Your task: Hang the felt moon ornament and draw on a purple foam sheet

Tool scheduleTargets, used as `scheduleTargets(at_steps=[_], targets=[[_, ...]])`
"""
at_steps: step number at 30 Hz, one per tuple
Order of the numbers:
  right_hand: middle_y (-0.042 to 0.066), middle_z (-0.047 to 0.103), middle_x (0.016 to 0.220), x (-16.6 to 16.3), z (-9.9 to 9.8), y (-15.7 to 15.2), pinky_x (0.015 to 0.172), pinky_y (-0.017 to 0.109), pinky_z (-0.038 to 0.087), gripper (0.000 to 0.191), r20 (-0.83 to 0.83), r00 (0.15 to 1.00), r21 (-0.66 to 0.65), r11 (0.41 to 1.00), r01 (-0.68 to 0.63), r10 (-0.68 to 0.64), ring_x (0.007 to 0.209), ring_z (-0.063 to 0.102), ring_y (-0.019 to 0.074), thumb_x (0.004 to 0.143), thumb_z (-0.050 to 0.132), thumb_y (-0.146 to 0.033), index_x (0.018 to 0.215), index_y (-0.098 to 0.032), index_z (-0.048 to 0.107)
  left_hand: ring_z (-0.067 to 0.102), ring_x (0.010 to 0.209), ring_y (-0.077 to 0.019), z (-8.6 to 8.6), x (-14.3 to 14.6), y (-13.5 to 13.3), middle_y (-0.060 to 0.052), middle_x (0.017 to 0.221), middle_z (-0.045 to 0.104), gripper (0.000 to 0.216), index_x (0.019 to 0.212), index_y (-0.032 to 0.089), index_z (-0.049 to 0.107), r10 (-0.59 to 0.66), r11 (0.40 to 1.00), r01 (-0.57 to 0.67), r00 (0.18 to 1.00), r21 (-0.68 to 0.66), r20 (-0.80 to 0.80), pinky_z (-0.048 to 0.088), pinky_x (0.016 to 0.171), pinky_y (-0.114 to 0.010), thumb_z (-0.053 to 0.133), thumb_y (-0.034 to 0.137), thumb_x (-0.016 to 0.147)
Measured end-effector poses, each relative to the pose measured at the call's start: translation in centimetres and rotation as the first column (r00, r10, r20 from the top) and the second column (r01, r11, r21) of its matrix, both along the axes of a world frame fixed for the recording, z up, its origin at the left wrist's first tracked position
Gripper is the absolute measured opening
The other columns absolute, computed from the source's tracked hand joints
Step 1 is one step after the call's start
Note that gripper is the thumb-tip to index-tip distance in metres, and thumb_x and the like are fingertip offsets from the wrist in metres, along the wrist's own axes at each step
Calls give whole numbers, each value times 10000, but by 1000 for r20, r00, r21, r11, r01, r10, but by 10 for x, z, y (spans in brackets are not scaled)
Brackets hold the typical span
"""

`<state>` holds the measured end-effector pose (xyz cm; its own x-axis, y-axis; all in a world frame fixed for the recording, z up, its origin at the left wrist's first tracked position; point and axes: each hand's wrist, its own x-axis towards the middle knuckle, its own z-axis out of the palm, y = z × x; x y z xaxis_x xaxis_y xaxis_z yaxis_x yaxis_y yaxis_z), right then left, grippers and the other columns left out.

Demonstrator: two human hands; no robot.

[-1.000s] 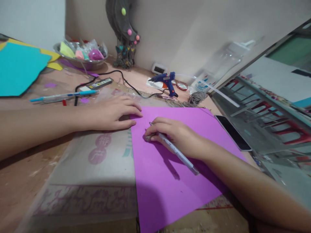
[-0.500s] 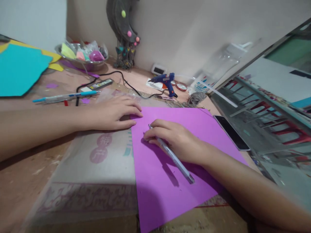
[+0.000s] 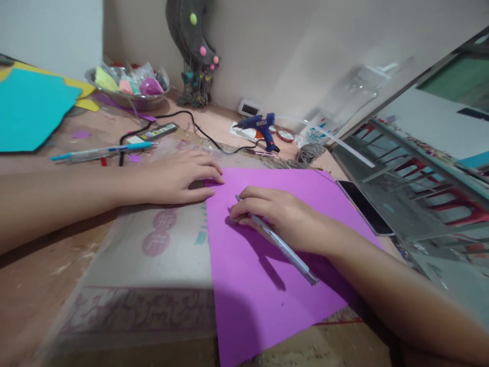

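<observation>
A bright purple sheet (image 3: 260, 316) of paper or thin foam lies over a printed translucent plastic bag (image 3: 179, 265). At its upper left edge rests my left hand (image 3: 179, 178), palm down with fingers stretched out and fingertips on the sheet. My right hand (image 3: 282, 216) lies over the sheet's upper middle, fingers closed around a slim silver-grey pen (image 3: 288, 252). The pen slants, one end sticking out past the fingers and the other pointing toward me. Its contact with the sheet is hidden by the fingers and their shadow.
Behind the sheet sit a blue glue gun (image 3: 255, 124), a coil of grey cord (image 3: 309, 153) and a black cable (image 3: 187, 113). A phone (image 3: 364, 206) lies at right. Leftward are a blue pen (image 3: 103, 151), a metal bowl (image 3: 141, 103) of bagged pieces and a turquoise sheet (image 3: 34, 112).
My right hand has shifted slightly to the right with the pen, whose near end has swung right and a little away from me. My left hand stays in place.
</observation>
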<state>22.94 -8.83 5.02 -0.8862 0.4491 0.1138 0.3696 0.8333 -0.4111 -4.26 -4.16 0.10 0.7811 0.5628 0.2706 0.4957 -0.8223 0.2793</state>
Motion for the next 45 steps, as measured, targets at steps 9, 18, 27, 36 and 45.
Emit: scheduleTargets(at_steps=[9, 18, 27, 36, 45], targets=[[57, 684, 974, -7, -16, -4, 784, 268, 529, 200, -102, 995, 85, 996, 5, 3, 874, 654, 152, 1062, 511, -272, 1083, -191, 694, 570, 1278, -286, 2, 1, -2, -95, 1293, 702, 379, 1215, 210, 721, 7, 1000, -7, 1000, -9, 4, 375, 1153, -451, 517, 448, 1002], [55, 690, 987, -8, -17, -6, 789, 265, 524, 180, -122, 992, 77, 996, 38, -28, 877, 660, 148, 1051, 535, -272, 1061, -200, 699, 575, 1267, -280, 3, 0, -1, -87, 1293, 705, 374, 1216, 218, 719, 2, 1000, -2, 1000, -10, -2, 375, 1149, -443, 522, 452, 1001], [86, 715, 1019, 16, -26, 45, 869, 402, 536, 207, -309, 827, 96, 850, 518, -469, 921, 659, 229, 901, 703, -331, 1055, -194, 688, 580, 1255, -282, 3, 0, -2, -99, 1298, 696, 374, 1230, 198, 718, 5, 1000, -5, 1000, -8, -5, 379, 1134, -451, 505, 415, 1011], [112, 704, 1143, -16, -17, -8, 760, 374, 577, 510, -333, 806, -790, 612, 46, -490, 966, 698, 226, 992, 373, -682, 1149, -240, 573, 582, 1255, -275, 1, 0, -2, -92, 1293, 698, 360, 1188, 200, 720, 4, 1000, -4, 1000, -14, 19, 384, 1128, -443, 500, 429, 1018], [-63, 550, 587, -26, -22, -17, 471, 224, 353, 297, -219, 835, -653, 712, 259, -505, 477, 444, 84, 911, 697, -419, 809, -221, 501, 553, 1303, -276, -2, -1, -1, -85, 1325, 684, 387, 1237, 220, 705, 6, 1000, -6, 1000, -13, 21, 355, 1163, -440, 506, 465, 1014]])
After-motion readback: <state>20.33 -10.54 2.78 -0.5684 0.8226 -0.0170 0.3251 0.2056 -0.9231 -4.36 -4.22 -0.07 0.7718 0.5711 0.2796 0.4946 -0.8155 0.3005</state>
